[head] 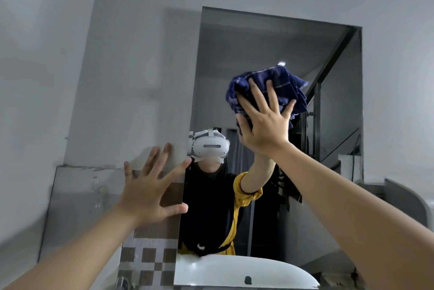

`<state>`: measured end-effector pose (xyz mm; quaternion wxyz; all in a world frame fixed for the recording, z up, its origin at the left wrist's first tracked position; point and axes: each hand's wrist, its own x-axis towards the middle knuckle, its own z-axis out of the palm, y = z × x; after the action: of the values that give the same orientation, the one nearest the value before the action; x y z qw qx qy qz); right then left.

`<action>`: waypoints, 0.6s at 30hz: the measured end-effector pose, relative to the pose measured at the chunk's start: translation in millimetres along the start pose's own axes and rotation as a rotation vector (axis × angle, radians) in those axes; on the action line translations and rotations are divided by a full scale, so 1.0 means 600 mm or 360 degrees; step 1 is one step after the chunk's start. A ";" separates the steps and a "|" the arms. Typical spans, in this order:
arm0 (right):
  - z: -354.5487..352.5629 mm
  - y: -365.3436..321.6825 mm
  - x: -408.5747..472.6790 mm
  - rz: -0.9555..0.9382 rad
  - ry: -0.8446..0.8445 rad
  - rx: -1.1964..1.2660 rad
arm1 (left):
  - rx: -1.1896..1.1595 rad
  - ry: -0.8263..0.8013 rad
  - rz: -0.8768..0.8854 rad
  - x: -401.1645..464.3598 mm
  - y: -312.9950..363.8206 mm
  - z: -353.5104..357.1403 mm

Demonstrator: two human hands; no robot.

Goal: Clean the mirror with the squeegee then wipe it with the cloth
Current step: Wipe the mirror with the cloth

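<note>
The right hand (265, 122), fingers spread and straight, presses the blue cloth (279, 83) flat against the upper part of the mirror (258, 50). The left hand (150, 188), open and holding nothing, is lower, at the mirror's left edge, well apart from the cloth.

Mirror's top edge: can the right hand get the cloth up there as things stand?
Probably yes. The right hand presses the dark blue checked cloth flat on the rectangular wall mirror with open fingers, and only bare glass lies above it. The arm looks fairly stretched, so the far corners are less certain.
</note>
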<state>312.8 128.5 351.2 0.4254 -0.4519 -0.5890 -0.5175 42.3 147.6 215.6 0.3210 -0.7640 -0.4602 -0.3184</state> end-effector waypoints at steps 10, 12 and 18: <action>-0.036 0.201 -0.061 0.0581 -0.0019 -0.0056 | -0.0054 -0.0107 -0.0161 -0.003 0.008 0.005; -0.041 0.236 -0.077 0.0699 -0.0044 -0.0076 | -0.0052 -0.0097 -0.0182 -0.003 0.009 0.007; -0.037 0.249 -0.100 0.1071 -0.0028 -0.0056 | -0.0059 -0.0145 -0.0267 -0.006 0.018 0.004</action>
<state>472.7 109.1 328.7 0.5594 -0.6327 -0.4015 -0.3543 51.5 143.8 209.3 0.2578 -0.7422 -0.5308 -0.3176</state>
